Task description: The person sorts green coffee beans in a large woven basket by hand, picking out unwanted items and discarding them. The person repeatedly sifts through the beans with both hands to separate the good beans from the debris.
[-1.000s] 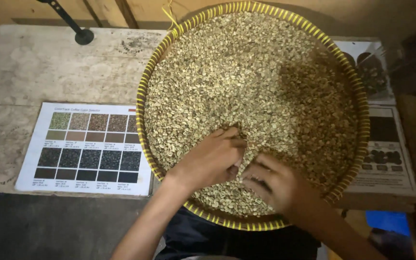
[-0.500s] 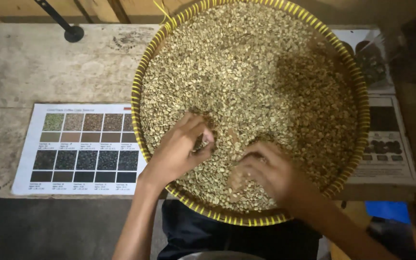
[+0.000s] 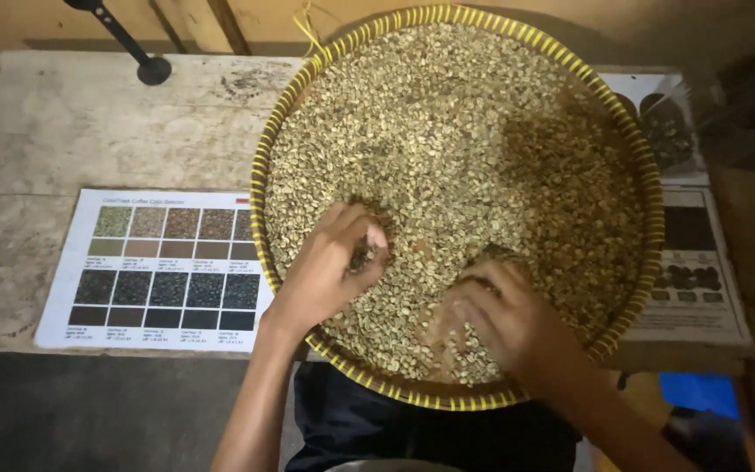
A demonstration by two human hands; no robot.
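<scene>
Change since earlier frame: both hands had kept to the near part of the basket; the left hand had curled tighter over the beans, and the right hand had spread flatter, fingers pushed forward.
Right hand [image 3: 504, 328]: nearest item; lay palm-down on the beans near the basket's near rim, fingers spread and loose, grip open, nothing seen held.
Left hand [image 3: 329, 267]: just left of the right hand, inside the near-left rim; fingers curled in toward the thumb, grip closed on a pinch of beans; what sat inside the curl could not be made out.
Beans [image 3: 447, 149]: pale green-tan, small, a thick layer filling the basket from rim to rim; a shallow parted patch lay between the two hands.
Basket [image 3: 653, 218]: round, flat, woven, rim banded yellow and dark; it rested on the table and its near edge overhung the table's front.
Step in hand (judged): sorting through the beans by hand, the left picking while the right spread the layer.
Next move (judged): called for a light pinch and a steady lift, so that neighbouring beans stayed in the basket.
Colour chart [image 3: 163, 267]: printed sheet with rows of swatches, flat on the table, its right edge tucked under the basket.
Table [image 3: 72, 131]: pale, worn, stained top.
Second printed sheet [image 3: 696, 280]: right of the basket, partly covered by it.
Black stand foot [image 3: 152, 70]: far left corner, well apart from the hands.
</scene>
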